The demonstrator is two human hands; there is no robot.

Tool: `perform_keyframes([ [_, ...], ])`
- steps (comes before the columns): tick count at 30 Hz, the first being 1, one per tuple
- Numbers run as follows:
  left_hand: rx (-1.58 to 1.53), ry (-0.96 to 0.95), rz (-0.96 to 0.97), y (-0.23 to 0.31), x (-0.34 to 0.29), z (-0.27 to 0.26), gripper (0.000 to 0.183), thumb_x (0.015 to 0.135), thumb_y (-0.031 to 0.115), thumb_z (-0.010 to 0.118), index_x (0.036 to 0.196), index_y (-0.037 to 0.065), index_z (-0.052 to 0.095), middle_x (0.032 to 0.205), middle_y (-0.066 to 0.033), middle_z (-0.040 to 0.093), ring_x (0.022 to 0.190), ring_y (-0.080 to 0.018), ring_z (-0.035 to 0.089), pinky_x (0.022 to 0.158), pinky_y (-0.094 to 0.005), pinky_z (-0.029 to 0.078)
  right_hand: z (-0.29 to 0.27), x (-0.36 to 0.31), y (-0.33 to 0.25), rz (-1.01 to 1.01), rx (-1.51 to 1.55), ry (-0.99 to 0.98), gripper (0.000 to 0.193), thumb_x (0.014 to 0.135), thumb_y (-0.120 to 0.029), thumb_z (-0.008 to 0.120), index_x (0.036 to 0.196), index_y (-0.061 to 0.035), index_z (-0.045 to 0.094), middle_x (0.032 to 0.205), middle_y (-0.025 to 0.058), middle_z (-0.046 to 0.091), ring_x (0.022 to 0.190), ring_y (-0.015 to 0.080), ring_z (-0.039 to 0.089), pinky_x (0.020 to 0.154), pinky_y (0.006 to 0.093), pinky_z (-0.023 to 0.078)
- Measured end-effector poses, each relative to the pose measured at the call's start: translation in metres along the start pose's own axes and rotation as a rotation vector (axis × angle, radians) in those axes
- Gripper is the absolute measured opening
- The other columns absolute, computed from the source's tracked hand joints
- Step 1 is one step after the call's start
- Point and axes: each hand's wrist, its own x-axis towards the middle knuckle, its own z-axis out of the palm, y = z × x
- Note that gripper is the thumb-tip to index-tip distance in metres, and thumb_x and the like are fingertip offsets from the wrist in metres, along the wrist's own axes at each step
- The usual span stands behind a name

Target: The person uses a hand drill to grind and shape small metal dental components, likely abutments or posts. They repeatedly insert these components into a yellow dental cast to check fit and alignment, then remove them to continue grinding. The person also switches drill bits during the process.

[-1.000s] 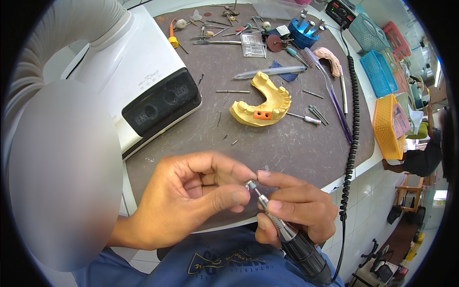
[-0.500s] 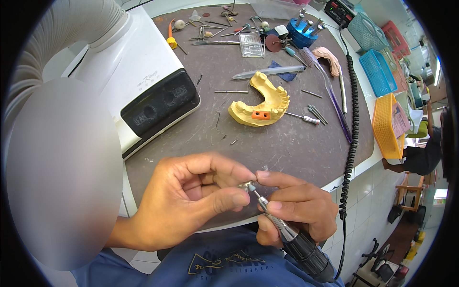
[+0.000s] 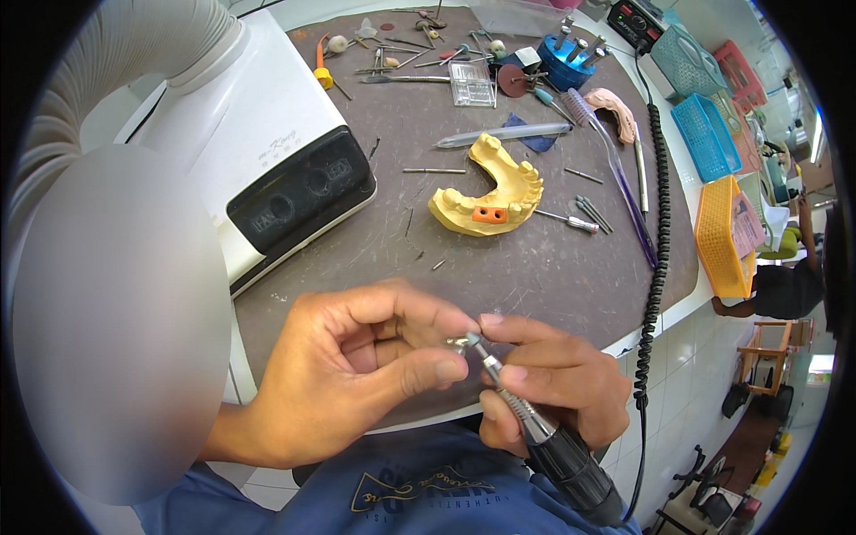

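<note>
My left hand (image 3: 357,374) pinches a small shiny metal dental piece (image 3: 457,342) between thumb and fingertips; its exact form is partly hidden. In my right hand (image 3: 562,383) is a dental handpiece (image 3: 544,432) with a black body and silver nose, held like a pen. Its grey-tipped bur (image 3: 473,340) sits against or very close to the metal piece. Beyond the hands, a yellow dental model (image 3: 490,192) rests on the mat, with an orange insert (image 3: 489,215) that has two dark holes.
A white suction unit (image 3: 267,152) with a grey hose stands at left. Burs, a plastic box (image 3: 472,83), a blue bur stand (image 3: 569,64) and a pink denture-like piece (image 3: 613,114) lie toward the back. The coiled cord (image 3: 660,223) runs down the right; baskets (image 3: 723,236) line that side.
The handpiece tip has shifted slightly up and right along the metal piece, which is tilted a little differently. Both hands keep nearly the same place and grip.
</note>
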Motion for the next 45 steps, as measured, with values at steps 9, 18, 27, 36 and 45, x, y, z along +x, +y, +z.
perform_keyframes([
  [9, -0.008, 0.003, -0.007, 0.0011, 0.0000, 0.0015, 0.024, 0.086, -0.003, 0.071, 0.109, -0.005, 0.064, 0.095, -0.0071, 0.060, 0.085, -0.0128, 0.065, 0.082, -0.0269, 0.055, -0.0013, 0.0002, -0.0015, 0.006, -0.016, -0.014, 0.025, 0.073, 0.001, 0.082, 0.092, 0.0062, 0.065, 0.074, 0.0150, 0.067, 0.074, 0.0302, 0.072, 0.081, 0.0479, 0.062],
  [18, -0.006, -0.034, -0.019, 0.0008, 0.0004, -0.0011, 0.023, 0.090, 0.001, 0.068, 0.111, -0.006, 0.063, 0.097, -0.0084, 0.062, 0.088, -0.0137, 0.067, 0.081, -0.0274, 0.056, -0.0021, -0.0032, -0.0012, 0.015, 0.003, -0.001, 0.027, 0.072, 0.002, 0.082, 0.093, 0.0063, 0.065, 0.076, 0.0156, 0.068, 0.075, 0.0305, 0.072, 0.082, 0.0483, 0.061],
  [27, -0.019, -0.058, -0.013, -0.0013, 0.0011, -0.0024, 0.021, 0.094, 0.006, 0.065, 0.111, -0.006, 0.061, 0.099, -0.0105, 0.065, 0.089, -0.0149, 0.068, 0.080, -0.0284, 0.058, -0.0029, -0.0023, -0.0015, 0.014, 0.005, 0.006, 0.023, 0.074, 0.002, 0.081, 0.090, 0.0059, 0.064, 0.077, 0.0158, 0.068, 0.077, 0.0315, 0.073, 0.082, 0.0490, 0.061],
  [36, -0.025, -0.071, -0.022, -0.0023, 0.0011, -0.0045, 0.021, 0.095, 0.007, 0.063, 0.112, -0.006, 0.060, 0.099, -0.0136, 0.068, 0.087, -0.0152, 0.069, 0.081, -0.0289, 0.059, -0.0016, -0.0035, 0.0010, 0.014, 0.019, -0.008, 0.024, 0.075, -0.001, 0.081, 0.091, 0.0063, 0.064, 0.076, 0.0162, 0.068, 0.076, 0.0309, 0.072, 0.083, 0.0499, 0.060],
  [45, -0.070, -0.051, -0.106, 0.0029, 0.0022, -0.0027, 0.023, 0.098, 0.009, 0.060, 0.114, -0.006, 0.057, 0.099, -0.0135, 0.068, 0.089, -0.0165, 0.070, 0.084, -0.0306, 0.059, -0.0012, -0.0005, 0.0003, -0.024, -0.040, -0.022, 0.025, 0.074, 0.002, 0.080, 0.091, 0.0058, 0.063, 0.077, 0.0177, 0.068, 0.082, 0.0357, 0.073, 0.080, 0.0466, 0.062],
])
